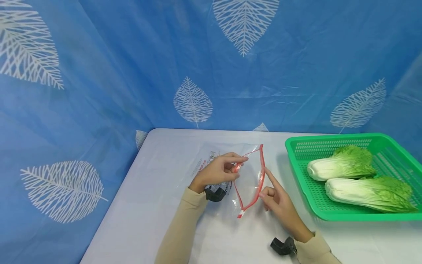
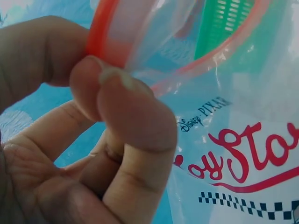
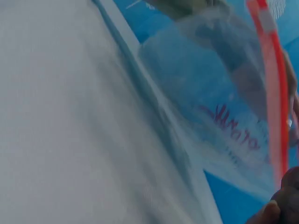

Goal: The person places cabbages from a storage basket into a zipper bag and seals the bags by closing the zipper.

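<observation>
A clear zip bag (image 1: 248, 179) with red edging along its mouth is held above the white table, its mouth spread apart. Red lettering and a black checkered strip show on its side in the left wrist view. My left hand (image 1: 219, 170) pinches the left red edge between thumb and fingers. At the opposite edge, my right hand (image 1: 278, 201) holds the rim with thumb and a curled finger, the index finger stretched along it. A pale slider (image 1: 241, 212) sits near the bag's lower corner. In the right wrist view, only fingertips (image 3: 280, 200) appear beside the red strip.
To the right stands a green plastic basket (image 1: 306, 190) holding two heads of Chinese cabbage (image 1: 366, 192). The white table (image 1: 132, 227) meets a blue leaf-patterned curtain (image 1: 158, 55) behind and at left. Each wrist carries a black camera mount (image 1: 215, 194).
</observation>
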Demonstrator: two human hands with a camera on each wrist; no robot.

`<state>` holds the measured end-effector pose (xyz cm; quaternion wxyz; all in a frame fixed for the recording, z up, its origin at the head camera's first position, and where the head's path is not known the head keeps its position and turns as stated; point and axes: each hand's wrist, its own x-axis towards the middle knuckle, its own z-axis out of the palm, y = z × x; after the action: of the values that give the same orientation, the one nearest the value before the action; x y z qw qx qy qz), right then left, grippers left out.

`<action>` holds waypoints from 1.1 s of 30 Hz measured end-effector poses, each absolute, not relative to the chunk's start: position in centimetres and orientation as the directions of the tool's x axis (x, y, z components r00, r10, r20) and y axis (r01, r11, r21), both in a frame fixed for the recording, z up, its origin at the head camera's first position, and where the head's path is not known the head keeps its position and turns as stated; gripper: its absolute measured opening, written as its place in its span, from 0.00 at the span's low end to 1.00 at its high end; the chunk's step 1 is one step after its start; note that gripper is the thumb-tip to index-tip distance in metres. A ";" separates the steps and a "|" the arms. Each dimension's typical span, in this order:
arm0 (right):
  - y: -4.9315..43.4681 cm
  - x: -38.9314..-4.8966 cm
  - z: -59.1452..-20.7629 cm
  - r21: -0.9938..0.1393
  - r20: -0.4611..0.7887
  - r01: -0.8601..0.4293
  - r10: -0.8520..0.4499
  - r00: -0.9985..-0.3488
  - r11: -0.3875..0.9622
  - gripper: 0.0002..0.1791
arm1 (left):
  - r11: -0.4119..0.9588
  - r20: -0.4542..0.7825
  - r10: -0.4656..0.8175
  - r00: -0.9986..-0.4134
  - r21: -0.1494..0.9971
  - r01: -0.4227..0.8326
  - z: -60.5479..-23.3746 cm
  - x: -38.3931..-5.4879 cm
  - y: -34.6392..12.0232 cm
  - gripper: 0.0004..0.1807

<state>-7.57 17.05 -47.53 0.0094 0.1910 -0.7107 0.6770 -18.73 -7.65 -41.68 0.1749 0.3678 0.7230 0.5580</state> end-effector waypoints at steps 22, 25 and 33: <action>33.6 -8.6 -30.7 -0.336 0.330 -0.567 -0.469 -0.819 0.752 0.50 | 0.098 0.160 0.726 -0.669 0.939 0.331 -41.9 -19.1 -8.1 0.29; 36.8 -11.2 -31.1 -0.317 0.252 -0.494 -0.431 -0.867 0.809 0.47 | 0.088 0.165 0.717 -0.678 0.942 0.322 -41.8 -19.1 -8.4 0.29; 43.9 -13.8 -37.6 -0.535 -0.128 -0.333 -0.464 -0.876 0.777 0.34 | 0.086 0.156 0.718 -0.679 0.947 0.309 -41.7 -19.0 -8.6 0.29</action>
<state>-13.76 43.92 -37.58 -0.1275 0.2133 -0.9339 0.2571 -18.99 -8.57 -41.74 0.1783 0.3589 0.7149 0.5729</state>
